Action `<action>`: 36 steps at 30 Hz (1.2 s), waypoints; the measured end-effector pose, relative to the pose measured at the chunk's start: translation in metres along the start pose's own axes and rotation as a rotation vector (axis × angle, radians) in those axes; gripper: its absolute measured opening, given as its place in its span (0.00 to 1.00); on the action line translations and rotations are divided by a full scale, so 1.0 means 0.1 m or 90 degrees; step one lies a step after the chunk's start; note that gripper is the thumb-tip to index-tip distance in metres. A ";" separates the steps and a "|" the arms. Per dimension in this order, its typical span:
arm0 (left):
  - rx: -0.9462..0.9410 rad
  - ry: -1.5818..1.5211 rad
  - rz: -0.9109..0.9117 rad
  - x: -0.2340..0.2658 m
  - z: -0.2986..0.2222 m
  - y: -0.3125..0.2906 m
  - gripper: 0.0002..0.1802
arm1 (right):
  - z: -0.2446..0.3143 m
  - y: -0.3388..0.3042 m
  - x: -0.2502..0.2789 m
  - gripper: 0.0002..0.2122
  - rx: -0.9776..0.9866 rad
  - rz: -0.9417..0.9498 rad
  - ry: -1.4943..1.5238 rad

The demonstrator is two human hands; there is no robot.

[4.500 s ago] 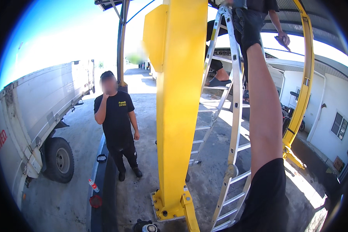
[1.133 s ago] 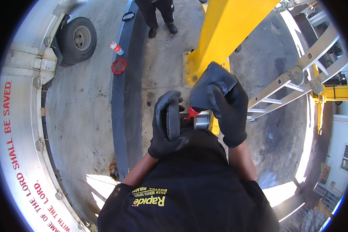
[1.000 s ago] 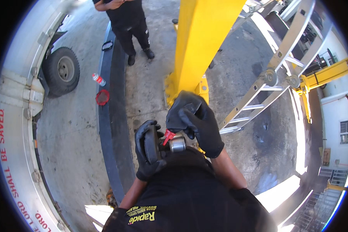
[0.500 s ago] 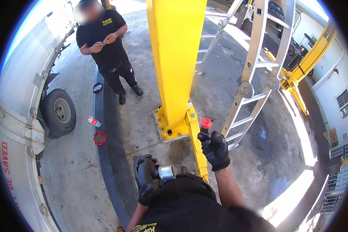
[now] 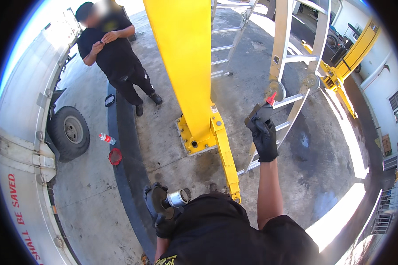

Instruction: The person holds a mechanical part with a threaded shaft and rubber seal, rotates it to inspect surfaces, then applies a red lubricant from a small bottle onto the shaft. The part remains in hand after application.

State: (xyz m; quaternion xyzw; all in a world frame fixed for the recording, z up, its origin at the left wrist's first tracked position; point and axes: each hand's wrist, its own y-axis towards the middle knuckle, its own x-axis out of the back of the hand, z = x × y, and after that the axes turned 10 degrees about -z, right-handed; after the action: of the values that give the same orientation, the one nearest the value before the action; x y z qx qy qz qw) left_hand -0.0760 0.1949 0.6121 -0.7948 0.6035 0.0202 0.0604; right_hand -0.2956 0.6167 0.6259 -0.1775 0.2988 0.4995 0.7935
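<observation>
My left hand (image 5: 165,224), in a black glove, is wrapped round a dark round pad (image 5: 155,198) low in front of my body. From the pad's face a short dark stem sticks out to the right, with a silver metal cylinder (image 5: 178,198) on it. My gloved right hand (image 5: 265,143) is raised to the right with its fingers closed on a dark, flat-sided object (image 5: 257,113). A red end (image 5: 271,98) shows at the top of that object; its exact kind cannot be made out. The right hand appears in front of an aluminium ladder (image 5: 288,101).
A yellow post (image 5: 185,66) stands bolted to the concrete, with a yellow arm (image 5: 225,159) reaching toward me. To the left are a truck (image 5: 26,132), a spray can (image 5: 107,138) and a red container (image 5: 115,156). A person (image 5: 110,57) stands at the far left.
My right hand has moved up and to the right, turning the dark object so its flat side shows. The left hand, with the round pad, has shifted slightly left.
</observation>
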 end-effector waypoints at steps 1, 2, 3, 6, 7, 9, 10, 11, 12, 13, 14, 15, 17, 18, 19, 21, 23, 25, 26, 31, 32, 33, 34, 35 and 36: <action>0.007 0.001 -0.009 -0.01 0.00 -0.04 0.33 | -0.14 0.15 0.06 0.18 0.011 -0.015 -0.033; 0.010 0.000 -0.020 -0.01 0.00 -0.06 0.34 | -0.30 0.31 0.11 0.16 0.040 -0.029 -0.114; 0.010 0.005 -0.035 -0.01 0.00 -0.09 0.34 | -0.49 0.49 0.15 0.15 0.068 -0.040 -0.194; 0.014 0.007 -0.083 -0.06 0.01 -0.13 0.35 | -1.05 1.08 0.24 0.13 0.149 -0.104 -0.446; 0.016 0.008 -0.103 -0.06 0.01 -0.16 0.35 | -1.20 1.21 0.20 0.14 0.137 -0.122 -0.536; 0.019 0.013 -0.144 -0.08 -0.01 -0.15 0.36 | -1.56 1.52 0.18 0.15 0.120 -0.141 -0.624; 0.009 0.005 -0.144 -0.13 0.00 -0.09 0.36 | -1.65 1.80 0.23 0.15 0.136 -0.155 -0.617; 0.006 0.003 -0.155 -0.16 0.01 -0.04 0.37 | -1.82 2.00 0.29 0.16 0.139 -0.163 -0.615; 0.000 0.006 -0.172 -0.16 -0.02 0.00 0.37 | -1.99 2.13 0.24 0.17 0.143 -0.158 -0.619; -0.004 0.008 -0.189 -0.17 -0.03 0.03 0.37 | -2.15 2.26 0.21 0.18 0.149 -0.155 -0.622; -0.008 0.010 -0.204 -0.18 -0.04 0.07 0.38 | -2.30 2.40 0.19 0.20 0.157 -0.154 -0.625; -0.009 0.013 -0.218 -0.18 -0.05 0.10 0.38 | -2.44 2.52 0.14 0.20 0.175 -0.175 -0.676; -0.010 0.020 -0.246 -0.16 -0.08 0.10 0.39 | -2.67 2.61 0.08 0.18 0.138 -0.199 -0.668; -0.010 0.028 -0.262 -0.15 -0.10 0.12 0.39 | -2.79 2.62 0.01 0.18 0.118 -0.209 -0.665; -0.009 0.032 -0.277 -0.12 -0.11 0.09 0.39 | -2.90 2.64 -0.05 0.18 0.101 -0.205 -0.694; -0.005 0.030 -0.298 -0.11 -0.11 0.08 0.40 | -3.02 2.79 -0.01 0.18 0.082 -0.201 -0.761; 0.000 0.029 -0.316 -0.10 -0.10 0.08 0.41 | -3.12 2.87 0.03 0.19 0.084 -0.190 -0.808; 0.013 0.028 -0.332 -0.11 -0.08 0.01 0.42 | -3.21 2.90 0.06 0.19 0.076 -0.185 -0.798; 0.020 0.027 -0.338 -0.12 -0.06 -0.05 0.42 | -3.25 2.90 0.07 0.21 0.080 -0.155 -0.826; 0.045 -0.033 -0.318 -0.26 0.18 -0.07 0.44 | -3.17 3.05 0.52 0.30 0.244 -0.136 -0.806; 0.042 -0.039 -0.322 -0.28 0.19 -0.04 0.44 | -3.14 2.91 0.59 0.33 0.187 -0.122 -0.813; 0.026 -0.058 -0.302 -0.31 0.21 0.14 0.44 | -3.04 2.83 0.79 0.30 0.219 -0.167 -0.739; 0.011 -0.063 -0.288 -0.32 0.20 0.28 0.45 | -3.01 2.54 0.89 0.26 0.208 -0.218 -0.698; 0.000 -0.053 -0.304 -0.28 0.13 0.28 0.45 | -3.05 1.99 0.77 0.21 0.230 -0.158 -0.737; -0.006 -0.046 -0.330 -0.21 0.08 0.17 0.45 | -2.96 1.30 0.41 0.18 0.013 -0.043 -0.611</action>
State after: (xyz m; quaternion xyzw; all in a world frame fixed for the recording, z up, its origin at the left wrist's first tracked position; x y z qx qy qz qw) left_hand -0.0976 0.2112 0.6048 -0.9219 0.3771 0.0353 0.0816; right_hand -0.4873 0.5299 0.3770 0.0710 -0.1023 0.4961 0.8593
